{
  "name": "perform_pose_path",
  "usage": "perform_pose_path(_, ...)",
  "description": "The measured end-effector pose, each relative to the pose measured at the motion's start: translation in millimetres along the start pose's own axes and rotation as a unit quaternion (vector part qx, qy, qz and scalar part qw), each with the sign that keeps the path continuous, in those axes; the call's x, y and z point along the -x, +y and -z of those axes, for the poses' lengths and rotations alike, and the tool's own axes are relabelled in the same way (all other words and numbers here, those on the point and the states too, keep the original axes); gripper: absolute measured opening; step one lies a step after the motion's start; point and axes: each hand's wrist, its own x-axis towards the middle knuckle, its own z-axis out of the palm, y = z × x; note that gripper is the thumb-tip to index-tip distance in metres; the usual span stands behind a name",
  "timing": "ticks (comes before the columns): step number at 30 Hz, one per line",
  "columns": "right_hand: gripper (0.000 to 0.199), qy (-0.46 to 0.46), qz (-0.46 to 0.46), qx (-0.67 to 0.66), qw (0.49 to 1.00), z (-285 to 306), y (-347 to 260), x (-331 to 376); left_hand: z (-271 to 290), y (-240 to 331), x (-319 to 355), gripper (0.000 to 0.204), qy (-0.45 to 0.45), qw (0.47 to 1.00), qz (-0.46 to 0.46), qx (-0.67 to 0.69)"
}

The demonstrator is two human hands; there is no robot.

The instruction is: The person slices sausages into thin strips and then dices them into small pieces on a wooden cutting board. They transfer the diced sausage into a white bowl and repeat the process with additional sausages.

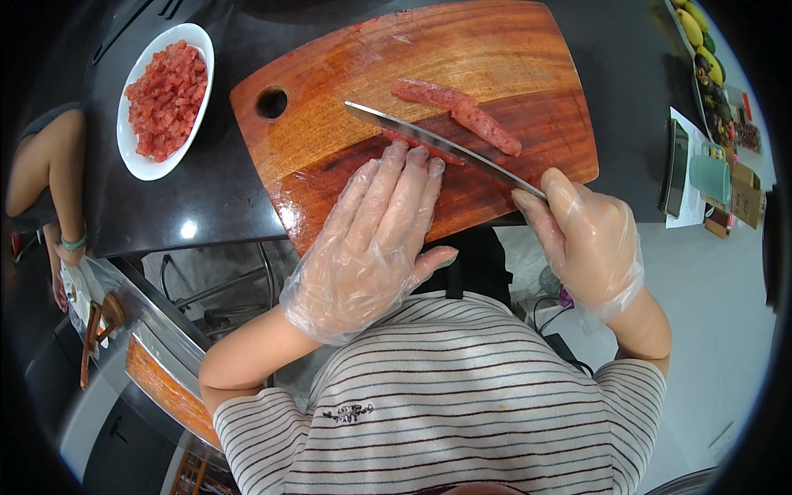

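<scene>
A long-bladed knife (pixel 450 148) lies slantwise over the wooden cutting board (pixel 313 70), its handle wrapped in my gloved right hand (pixel 590 239). Just on the near side of the blade, my left hand (pixel 371 235) rests with fingers stretched out and thumb apart, also in a clear plastic glove. Its fingertips press on a strip of red sausage (pixel 450 157), partly hidden by the blade and fingers. Beyond the knife lies a longer reddish sausage piece (pixel 477 124), touched by neither hand. A white oval bowl (pixel 125 153) of diced sausage (pixel 167 99) stands left of the board.
The board sits on a dark, glossy table (pixel 223 206). To the right are a phone (pixel 676 165), a pale green cup (pixel 709 177), small cardboard boxes (pixel 745 194) and fruit (pixel 693 33). Another person's bent leg (pixel 62 157) shows at far left, near a wooden-handled tool (pixel 91 346).
</scene>
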Motion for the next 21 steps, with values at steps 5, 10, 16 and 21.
perform_pose_path(5, 0.029, 0.007, 0.000, 0.019, 1.000, -0.1, -0.7, -1.1, -1.3, 0.8, 0.4, 0.085, 0.007, 1.000, 0.000, 0.003)
perform_pose_path(10, 0.028, 0.002, 0.007, 0.028, 1.000, 3.0, 2.2, -4.2, 2.2, 0.2, -0.6, 0.085, 0.005, 1.000, 0.004, 0.022)
perform_pose_path(16, 0.028, -0.003, 0.014, 0.006, 1.000, 0.7, 4.4, -6.9, 2.9, 2.2, -2.3, 0.086, 0.003, 1.000, 0.009, -0.010)
perform_pose_path(21, 0.029, -0.014, -0.012, -0.024, 1.000, 2.0, 5.6, -8.2, 2.5, 1.3, -4.0, 0.086, -0.009, 1.000, 0.012, -0.011)
